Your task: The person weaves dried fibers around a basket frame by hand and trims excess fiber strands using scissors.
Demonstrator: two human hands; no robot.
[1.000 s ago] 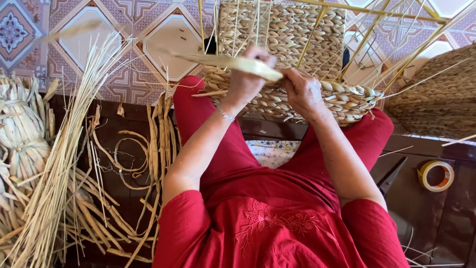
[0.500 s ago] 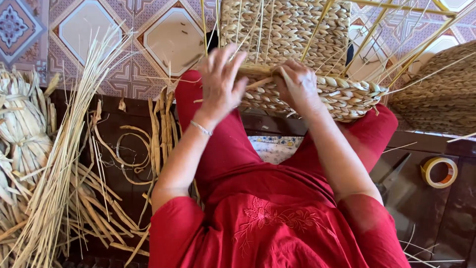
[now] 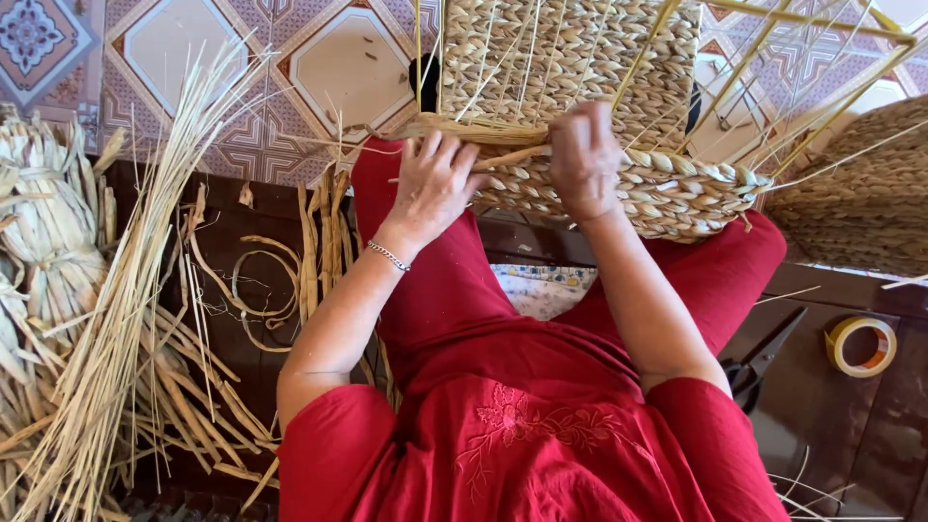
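The woven basket (image 3: 619,145) is resting on the person's lap, on the red trousers (image 3: 454,290). The left hand (image 3: 432,186) is pressing flat on the basket's rim, with its fingers spread open over a flat straw strand (image 3: 454,129). The right hand (image 3: 583,159) is curling its fingers shut around the braided rim. Loose straw (image 3: 116,319) is lying on the floor at the left. A tape roll (image 3: 860,346) is lying at the right.

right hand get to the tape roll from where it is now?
Probably yes. The tape roll lies in the open on the dark surface to the person's right, nothing on it. The right hand is pressed on the woven basket, so it would have to let go and swing back.
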